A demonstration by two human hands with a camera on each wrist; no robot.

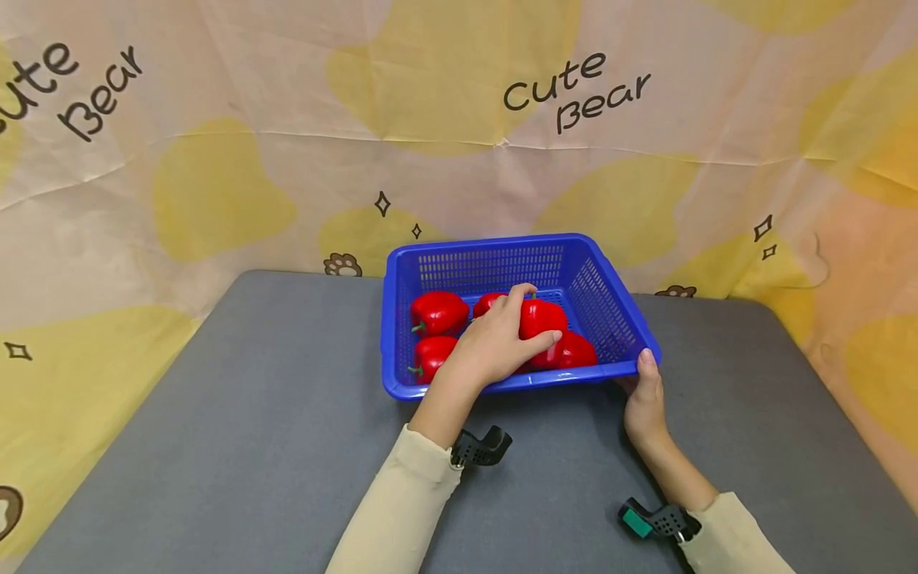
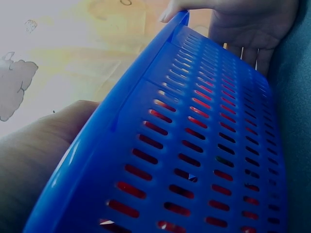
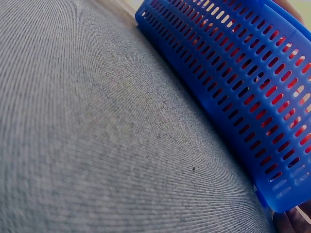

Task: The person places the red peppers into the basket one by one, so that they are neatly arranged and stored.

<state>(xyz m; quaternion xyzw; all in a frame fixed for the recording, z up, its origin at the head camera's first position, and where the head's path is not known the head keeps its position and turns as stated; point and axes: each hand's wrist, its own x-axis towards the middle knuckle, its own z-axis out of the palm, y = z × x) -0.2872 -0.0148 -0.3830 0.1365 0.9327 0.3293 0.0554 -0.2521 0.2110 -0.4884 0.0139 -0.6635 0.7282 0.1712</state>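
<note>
A blue plastic basket (image 1: 574, 381) with slotted walls holds several glossy red bell peppers (image 1: 440, 312) with green stems. My left hand (image 1: 491, 343) reaches over the near rim and grips one red bell pepper (image 1: 543, 319) right of the middle, index finger at its far side and thumb at its near side. Part of the peppers is hidden under that hand. At the basket's near right corner, my right hand (image 1: 645, 406) holds on with its thumb over the rim. Its other fingers show against the lower wall in the left wrist view.
The basket stands toward the back of a grey cloth-covered table (image 1: 287, 446). Behind it hangs a yellow and pink printed cloth (image 1: 459, 104). Each wrist wears a black strapped mount (image 1: 482, 446).
</note>
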